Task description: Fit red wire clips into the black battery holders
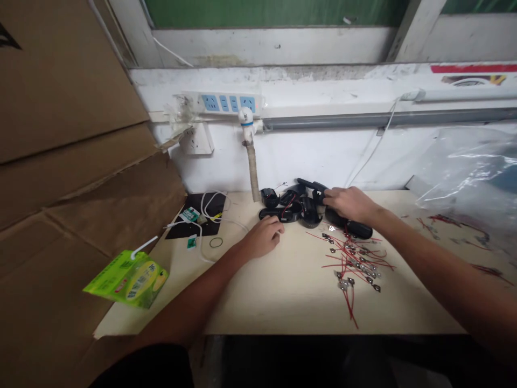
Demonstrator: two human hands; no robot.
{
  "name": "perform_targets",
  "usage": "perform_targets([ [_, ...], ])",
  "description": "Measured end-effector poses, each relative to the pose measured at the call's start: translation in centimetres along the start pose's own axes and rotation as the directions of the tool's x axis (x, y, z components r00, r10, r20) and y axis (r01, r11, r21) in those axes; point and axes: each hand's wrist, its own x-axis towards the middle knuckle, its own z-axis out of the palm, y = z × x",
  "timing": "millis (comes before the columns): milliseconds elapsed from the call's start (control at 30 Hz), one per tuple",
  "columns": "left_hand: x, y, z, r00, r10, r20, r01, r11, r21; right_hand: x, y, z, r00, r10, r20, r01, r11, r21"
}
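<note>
Black plastic housings lie in a pile at the back of the table, some with thin red wires. My right hand reaches into the right side of this pile, fingers closed on a black plastic part; the hand partly hides it. My left hand rests on the table just in front of the pile, fingers loosely bent and apart, with nothing visible in it. Below my right hand, small metal pieces with red wires are spread out.
A green juice carton with a white straw stands at the left edge, beside cardboard. A white cable crosses a black sheet. A grey hose hangs from the wall. Clear plastic and more red wires lie right.
</note>
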Motion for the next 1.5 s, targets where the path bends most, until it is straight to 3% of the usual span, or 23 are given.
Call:
perform_targets([
  [167, 0.0, 0.0, -0.1, 1.000, -0.010, -0.014, 0.009, 0.996, -0.089, -1.4, 2.4, -4.4, 0.998, 0.044, -0.040, -0.050, 0.986, -0.159],
  [267, 0.2, 0.2, 0.0, 0.999, -0.027, -0.038, 0.020, 0.984, -0.180, -2.2, 3.0, -7.3, 0.984, 0.093, -0.154, -0.128, 0.964, -0.235],
  [400, 0.4, 0.8, 0.1, 0.995, -0.078, -0.067, 0.051, 0.938, -0.344, -2.2, 1.1, -9.2, 0.931, 0.147, -0.334, -0.188, 0.978, -0.095],
  [467, 0.5, 1.1, -0.1, 0.989, -0.117, -0.086, 0.056, 0.854, -0.517, -1.4, -0.9, -9.1, 0.943, 0.160, -0.292, -0.162, 0.987, 0.017],
  [567, 0.6, 1.4, -0.7, 0.982, -0.160, -0.102, 0.006, 0.563, -0.827, 0.6, -4.3, -7.7, 0.984, 0.126, -0.129, -0.102, 0.978, 0.181],
  [633, 0.6, 1.5, -1.2, 0.985, -0.145, -0.092, -0.021, 0.430, -0.903, 2.1, -6.2, -6.2, 0.993, 0.104, -0.056, -0.081, 0.944, 0.319],
  [700, 0.6, 1.7, -1.4, 0.988, -0.135, -0.070, 0.000, 0.460, -0.888, 3.2, -7.5, -4.6, 0.994, 0.105, -0.011, -0.090, 0.899, 0.429],
  [800, 0.7, 1.8, -1.1, 0.974, -0.220, -0.057, 0.101, 0.643, -0.760, 3.2, -7.9, -2.8, 0.995, 0.099, 0.015, -0.093, 0.854, 0.512],
  [900, 0.6, 1.9, -0.4, 0.953, -0.283, -0.108, 0.169, 0.794, -0.584, 1.2, -6.5, -1.9, 0.998, 0.047, 0.044, -0.064, 0.799, 0.598],
  [967, 0.6, 1.9, 0.0, 0.944, -0.289, -0.160, 0.174, 0.846, -0.504, -0.6, -4.9, -1.5, 0.996, 0.001, 0.095, -0.062, 0.764, 0.642],
  [1100, 0.7, 1.8, 0.1, 0.906, -0.351, -0.238, 0.204, 0.853, -0.480, -3.3, -2.6, 0.2, 0.987, 0.012, 0.162, -0.099, 0.832, 0.545],
  [1200, 0.7, 2.0, 0.1, 0.857, -0.448, -0.254, 0.260, 0.802, -0.538, -4.1, -2.0, 1.9, 0.983, 0.087, 0.165, -0.153, 0.882, 0.447],
  [1333, 0.8, 2.5, 0.2, 0.813, -0.515, -0.269, 0.278, 0.752, -0.598, -4.4, -1.7, 3.5, 0.984, 0.072, 0.163, -0.140, 0.881, 0.452],
  [1400, 0.8, 2.7, 0.4, 0.817, -0.511, -0.266, 0.270, 0.749, -0.605, -4.5, -1.4, 3.7, 0.987, 0.062, 0.146, -0.125, 0.869, 0.479],
  [1500, 0.7, 2.5, 0.8, 0.856, -0.452, -0.251, 0.243, 0.781, -0.575, -4.6, -1.4, 3.1, 0.992, 0.053, 0.116, -0.107, 0.838, 0.536],
])
